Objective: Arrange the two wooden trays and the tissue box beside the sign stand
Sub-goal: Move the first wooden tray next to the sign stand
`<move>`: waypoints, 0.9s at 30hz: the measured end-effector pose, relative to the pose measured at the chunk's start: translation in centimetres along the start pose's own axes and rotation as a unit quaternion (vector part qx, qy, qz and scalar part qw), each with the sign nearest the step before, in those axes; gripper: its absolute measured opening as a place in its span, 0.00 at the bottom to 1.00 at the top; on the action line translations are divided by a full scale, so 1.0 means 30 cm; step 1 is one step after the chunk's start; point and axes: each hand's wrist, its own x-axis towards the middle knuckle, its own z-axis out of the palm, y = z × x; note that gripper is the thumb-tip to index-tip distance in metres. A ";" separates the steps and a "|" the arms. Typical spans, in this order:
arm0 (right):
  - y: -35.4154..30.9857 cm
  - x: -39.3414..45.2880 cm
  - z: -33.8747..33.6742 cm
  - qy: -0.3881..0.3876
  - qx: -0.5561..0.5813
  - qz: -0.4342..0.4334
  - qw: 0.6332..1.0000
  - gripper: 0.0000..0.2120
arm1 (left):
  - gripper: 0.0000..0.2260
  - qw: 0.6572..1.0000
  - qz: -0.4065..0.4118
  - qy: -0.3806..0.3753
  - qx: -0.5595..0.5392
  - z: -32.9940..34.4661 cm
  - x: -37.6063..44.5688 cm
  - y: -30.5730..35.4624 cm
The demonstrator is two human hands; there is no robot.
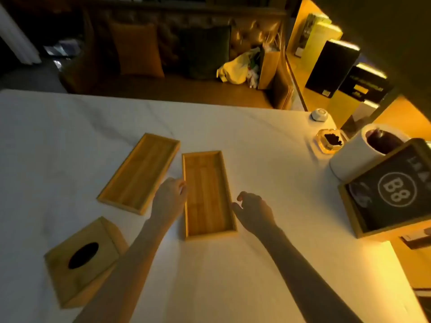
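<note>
Nearest, by the left part of the table's (233, 276) front edge, lies the tissue box (85, 259), its dark oval hole on top. Further in, near the middle, is the nearer wooden tray (207, 194). The left hand (170, 199) touches its left rim with loosely curled fingers and holds nothing. The right hand (254, 209) is just beside its right rim, fingers half curled, also holding nothing. The second wooden tray (140, 172) lies tilted, further left. At the right edge stands the sign stand (387, 192), marked "B8", with a paper roll (359, 155) behind it.
</note>
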 end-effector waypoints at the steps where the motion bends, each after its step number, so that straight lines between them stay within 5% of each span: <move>1: 0.006 -0.009 0.024 -0.004 0.010 0.023 1.000 0.15 | 0.08 1.000 -0.020 0.020 -0.001 0.025 -0.008 -0.022; 4: 0.042 -0.028 0.123 -0.006 0.032 0.037 0.999 0.21 | 0.14 0.995 -0.071 0.064 0.029 0.105 -0.038 -0.084; 8: 0.080 -0.030 0.224 0.002 0.018 0.051 0.999 0.24 | 0.23 0.994 -0.062 0.010 0.088 0.202 -0.058 -0.161; 13: 0.075 -0.019 0.274 0.032 0.019 0.085 0.996 0.14 | 0.19 0.992 -0.075 -0.028 0.103 0.255 -0.068 -0.189; 21: 0.042 0.000 0.236 0.055 0.101 0.129 0.985 0.11 | 0.14 0.989 -0.139 -0.007 -0.055 0.216 -0.040 -0.141; 27: 0.035 -0.028 0.160 0.008 0.253 0.128 0.959 0.09 | 0.16 0.941 -0.222 -0.083 -0.242 0.112 -0.028 -0.119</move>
